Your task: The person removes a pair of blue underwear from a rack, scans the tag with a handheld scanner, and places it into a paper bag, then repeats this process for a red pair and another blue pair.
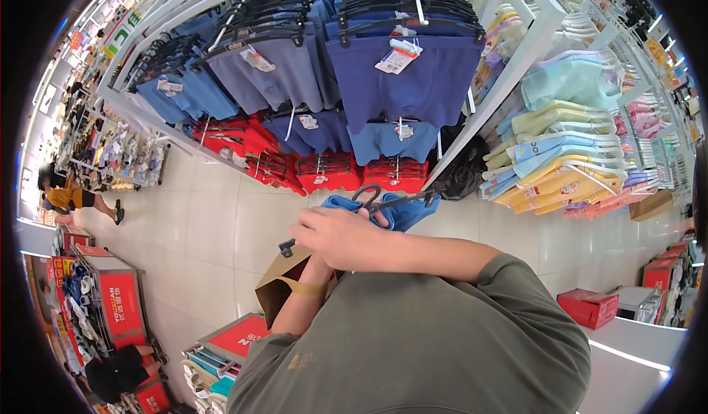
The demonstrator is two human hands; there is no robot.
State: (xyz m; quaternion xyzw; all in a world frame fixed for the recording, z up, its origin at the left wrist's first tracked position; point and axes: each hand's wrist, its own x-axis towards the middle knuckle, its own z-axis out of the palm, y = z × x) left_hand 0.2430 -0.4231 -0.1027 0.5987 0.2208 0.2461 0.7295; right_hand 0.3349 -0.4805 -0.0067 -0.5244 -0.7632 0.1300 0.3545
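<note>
My right hand (332, 235) is closed over the bar of a black clip hanger (402, 202), reaching across my left forearm. One hanger clip juts out to the left of the hand, and the curved hook stands up just beyond it. Bunched blue boxer briefs (414, 213) lie against the hanger, with folds on both sides of the hook. Most of my left hand (380, 219) is hidden behind the right; its few visible fingers curl against the blue fabric below the hook.
A white rack (509, 67) ahead holds blue and red underwear on hangers. Pastel children's clothes (564, 159) hang to the right. Below my hands is an open brown paper bag (274, 296). Red-signed bins (122, 303) stand left, near other people.
</note>
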